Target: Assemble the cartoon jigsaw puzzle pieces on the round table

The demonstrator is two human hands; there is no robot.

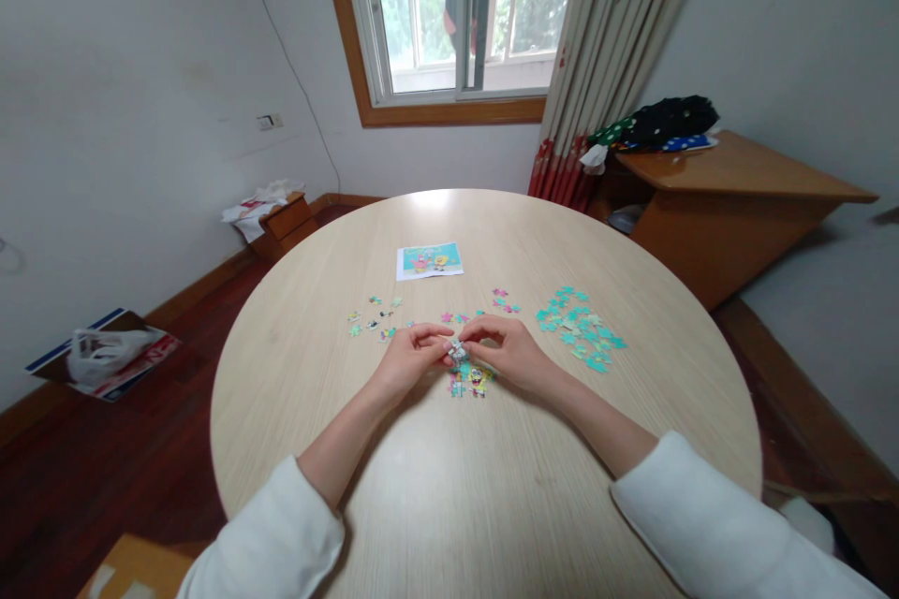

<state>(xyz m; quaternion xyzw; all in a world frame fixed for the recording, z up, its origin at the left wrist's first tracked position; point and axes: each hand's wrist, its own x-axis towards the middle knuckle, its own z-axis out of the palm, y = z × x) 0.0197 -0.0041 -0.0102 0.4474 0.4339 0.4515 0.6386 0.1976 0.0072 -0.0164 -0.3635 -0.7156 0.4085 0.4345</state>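
Note:
Near the middle of the table, my left hand [413,356] and my right hand [508,351] meet with curled fingers. Between their fingertips is a small cluster of jigsaw puzzle pieces [458,354], pale grey side showing; both hands pinch it. Just below lies a joined patch of jigsaw puzzle [478,382] with a yellow cartoon figure, its upper part covered by the raised cluster and my fingers. A few loose pink and teal pieces [448,318] lie just beyond my fingertips, some partly hidden by the hands.
Teal pieces [580,328] are heaped to the right, with pink ones [501,293] nearer the centre. Mixed pieces [374,324] are scattered left. A printed reference picture [430,261] lies farther back on the round table [464,524]. A wooden desk [744,170] with cloth stands behind right.

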